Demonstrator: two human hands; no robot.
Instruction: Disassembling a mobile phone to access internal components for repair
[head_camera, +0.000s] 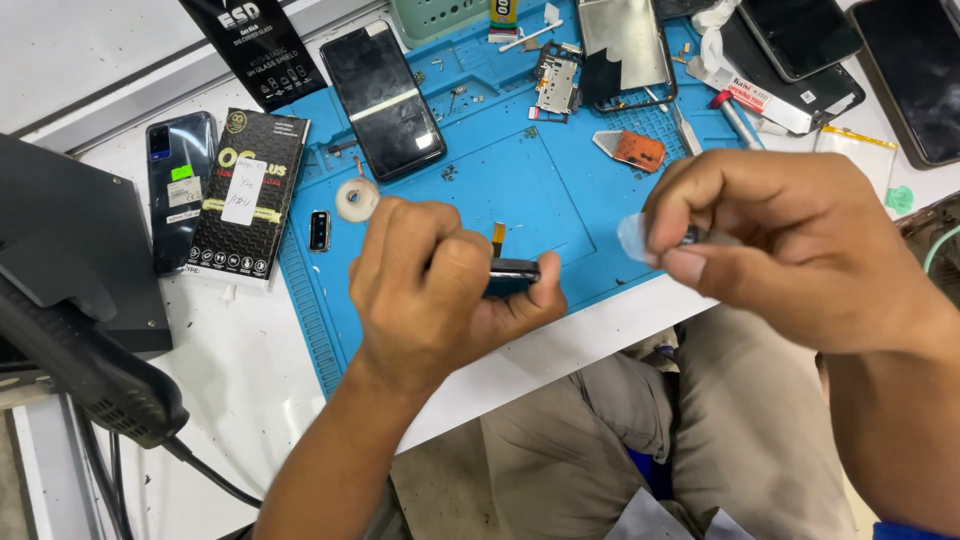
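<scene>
Head view: left hand (440, 290) grips a half-hidden dark part (510, 275); right hand (780, 240) pinches seemingly clear film (634, 237).

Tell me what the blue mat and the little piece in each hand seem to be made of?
The blue mat looks like soft matte silicone or rubber, with moulded ridges and compartments. The left hand holds a small black part, seemingly glossy plastic or glass, with an orange strip that looks like flex cable. The right hand pinches a clear film, probably thin plastic, being translucent.
</scene>
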